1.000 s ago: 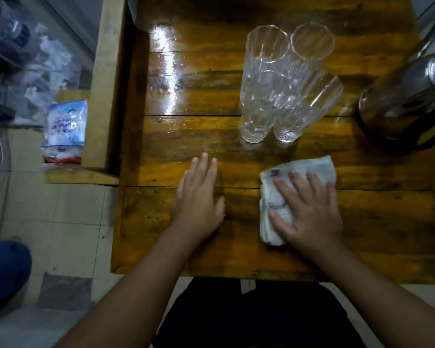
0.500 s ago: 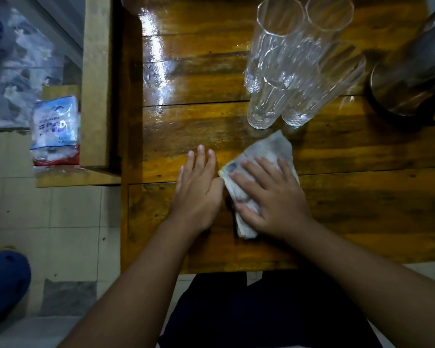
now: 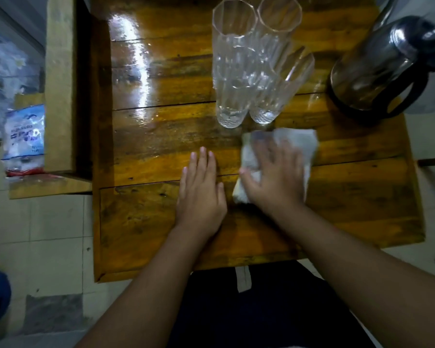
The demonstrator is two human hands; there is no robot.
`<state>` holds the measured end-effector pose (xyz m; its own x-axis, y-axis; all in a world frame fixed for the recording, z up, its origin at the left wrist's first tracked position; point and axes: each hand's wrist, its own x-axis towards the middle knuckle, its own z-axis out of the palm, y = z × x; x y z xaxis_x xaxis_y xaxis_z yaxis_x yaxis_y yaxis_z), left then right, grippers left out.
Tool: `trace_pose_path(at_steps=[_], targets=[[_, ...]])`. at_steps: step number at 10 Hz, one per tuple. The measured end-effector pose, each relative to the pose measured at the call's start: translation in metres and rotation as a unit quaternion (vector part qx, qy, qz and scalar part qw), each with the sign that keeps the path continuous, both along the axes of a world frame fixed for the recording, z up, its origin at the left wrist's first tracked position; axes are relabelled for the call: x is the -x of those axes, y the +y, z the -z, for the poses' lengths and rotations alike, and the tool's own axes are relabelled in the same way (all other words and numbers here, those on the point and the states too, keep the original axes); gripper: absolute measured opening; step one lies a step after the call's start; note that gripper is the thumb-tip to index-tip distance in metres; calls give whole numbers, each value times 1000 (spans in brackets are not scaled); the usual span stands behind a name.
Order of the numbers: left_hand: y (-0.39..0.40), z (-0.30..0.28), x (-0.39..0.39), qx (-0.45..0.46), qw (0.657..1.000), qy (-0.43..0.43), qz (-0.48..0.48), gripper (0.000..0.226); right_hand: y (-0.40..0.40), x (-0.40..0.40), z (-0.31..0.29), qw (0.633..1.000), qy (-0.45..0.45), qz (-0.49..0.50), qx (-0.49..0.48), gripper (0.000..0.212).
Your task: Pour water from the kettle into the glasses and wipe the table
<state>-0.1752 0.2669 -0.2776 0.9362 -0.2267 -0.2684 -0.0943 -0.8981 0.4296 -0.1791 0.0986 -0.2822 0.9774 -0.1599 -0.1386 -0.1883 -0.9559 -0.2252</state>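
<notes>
Three tall clear glasses point(image 3: 239, 64) stand close together at the back middle of the wooden table point(image 3: 161, 136). A steel kettle point(image 3: 379, 69) with a black handle stands at the back right. My right hand point(image 3: 274, 177) lies flat, fingers spread, pressing down on a white cloth point(image 3: 296, 144) just in front of the glasses; the hand is blurred. My left hand point(image 3: 201, 189) rests flat on the table beside it, fingers together, holding nothing. A wet sheen shows on the left part of the table.
A wooden bench or shelf point(image 3: 60, 91) adjoins the table's left side, with a blue and white packet point(image 3: 24, 139) on its lower ledge. Tiled floor point(image 3: 48, 234) lies to the left and below. My dark clothing sits at the table's front edge.
My right hand slid the cloth left until it touched my left hand, then back right to below the glasses. My left hand stayed flat in place.
</notes>
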Motion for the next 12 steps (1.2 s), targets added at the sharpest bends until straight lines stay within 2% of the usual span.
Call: trace_pose_path(at_steps=[1, 2, 4, 6, 7, 8, 12], targets=[[-6, 5, 5, -4, 1000, 4, -12, 68, -16, 23, -1, 977, -16, -211, -29, 64], [-11, 3, 8, -27, 999, 14, -37, 69, -43, 39, -1, 970, -14, -240, -37, 62], [-41, -4, 8, -91, 992, 34, -77, 79, -112, 68, -5, 990, 18, -134, -34, 67], [-66, -8, 6, -117, 986, 52, -110, 90, -181, 53, -9, 998, 26, -49, -1, 76], [-101, -14, 7, -88, 996, 15, 6, 87, -205, 40, -10, 998, 32, -50, 5, 80], [-127, -12, 3, -62, 997, 21, 45, 86, -211, 36, -10, 997, 39, -62, 1, 80], [-144, -18, -3, -85, 993, 63, 44, 82, -208, 36, -16, 995, 50, -82, -11, 80]])
